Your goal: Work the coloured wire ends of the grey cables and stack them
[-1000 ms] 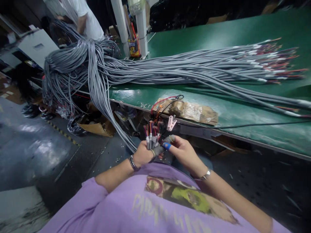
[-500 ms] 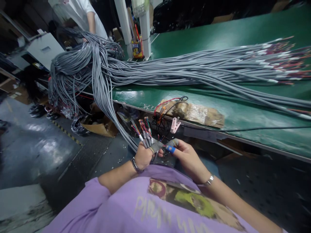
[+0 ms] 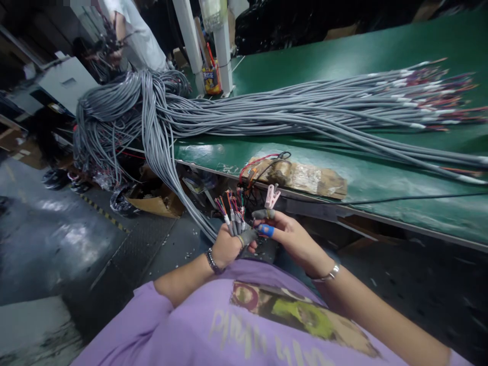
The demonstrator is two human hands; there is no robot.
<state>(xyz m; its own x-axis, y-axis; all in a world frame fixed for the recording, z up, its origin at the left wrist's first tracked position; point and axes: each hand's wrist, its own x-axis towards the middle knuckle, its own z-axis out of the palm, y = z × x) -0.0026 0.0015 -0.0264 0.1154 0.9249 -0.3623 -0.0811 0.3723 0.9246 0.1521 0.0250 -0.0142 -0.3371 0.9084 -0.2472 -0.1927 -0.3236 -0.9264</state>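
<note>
My left hand (image 3: 225, 247) is closed round a small bunch of grey cables (image 3: 233, 222), their stripped ends with coloured wires pointing up. A grey finger cot covers its thumb. My right hand (image 3: 290, 237) sits just to the right, thumb and forefinger pinched beside those wire ends; one fingertip wears a blue cot, another a grey one. What the pinch holds is too small to make out. The held cables run left and up into a big heap of grey cables (image 3: 125, 109).
A green bench (image 3: 366, 178) carries a long spread of grey cables (image 3: 324, 107) with stripped ends at the far right. A taped cardboard pad (image 3: 305, 175), a pink clip (image 3: 271, 195) and red and black wires sit at its front edge. Another person in white (image 3: 133, 30) stands far left.
My hands have risen slightly towards the bench edge, and my right fingers have moved in closer to the wire ends. The person at the back now holds up some cables.
</note>
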